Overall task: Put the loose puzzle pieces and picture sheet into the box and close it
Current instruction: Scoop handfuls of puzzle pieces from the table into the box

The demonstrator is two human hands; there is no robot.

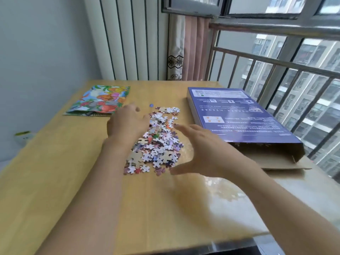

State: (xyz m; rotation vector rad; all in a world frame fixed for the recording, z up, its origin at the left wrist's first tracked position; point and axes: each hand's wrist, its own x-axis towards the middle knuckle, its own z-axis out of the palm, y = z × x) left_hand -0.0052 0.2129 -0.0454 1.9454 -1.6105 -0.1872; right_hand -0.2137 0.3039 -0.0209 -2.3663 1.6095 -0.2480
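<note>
Two hands flank a heap of loose puzzle pieces point(158, 142) on the table point(73, 181). Spread and slightly curved, the left hand point(127, 122) sits at the heap's left edge, its fingers point(135, 107) reaching toward the far end; motion blur makes it hard to say whether they touch any piece. On the right side of the pile the right hand point(200, 153) is splayed wide, thumb near the closest pieces, holding nothing. At the far left the colourful picture sheet point(99, 101) lies flat, well apart from the pile. Right of the pieces, the purple box point(237, 115) rests printed face up, its brown cardboard flap point(279, 162) open toward the person. Pale, smooth and glossy, the wooden tabletop stands beside a barred window point(276, 70), with a curtain point(187, 48) and ribbed wall panel point(128, 37) behind.
</note>
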